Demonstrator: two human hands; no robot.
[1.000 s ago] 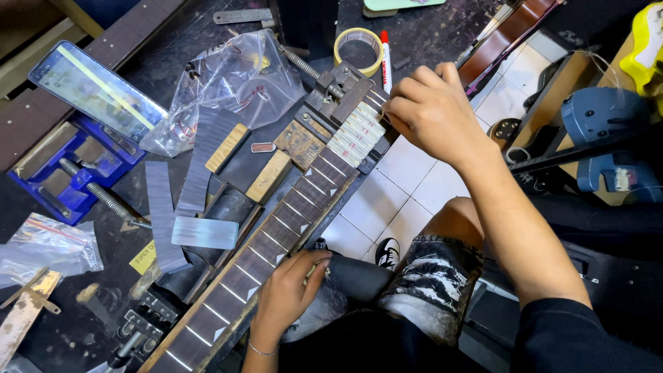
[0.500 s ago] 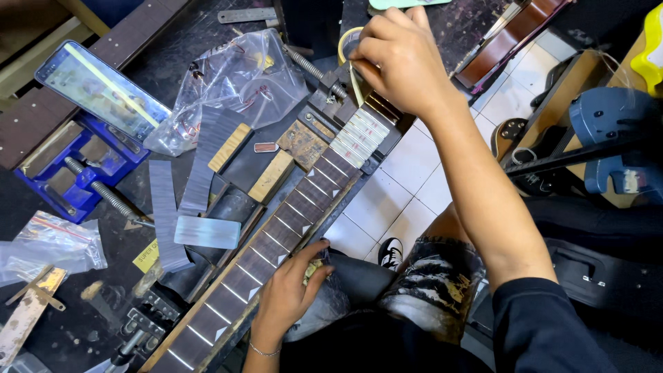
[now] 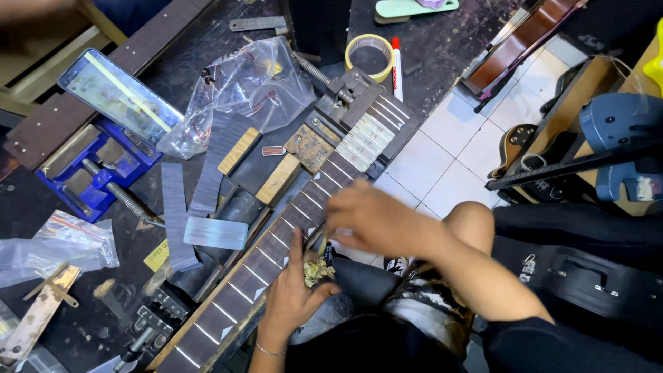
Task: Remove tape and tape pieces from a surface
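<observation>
Hands meet on guitar neck (image 3: pixel 276 262): left hand (image 3: pixel 293 293) fingers clutch yellowish wad (image 3: pixel 318 271), right hand (image 3: pixel 369 221) blurred, grip unclear.

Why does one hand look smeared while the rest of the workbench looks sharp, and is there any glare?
In the head view, the right hand over the guitar neck is motion-blurred; the left hand is crisper. The phone screen and the plastic bag catch bright glare; lighting is otherwise even, with soft shadows.

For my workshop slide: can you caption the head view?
Both hands, left hand and blurred right hand, meet over a guitar fretboard on a cluttered bench.
</observation>
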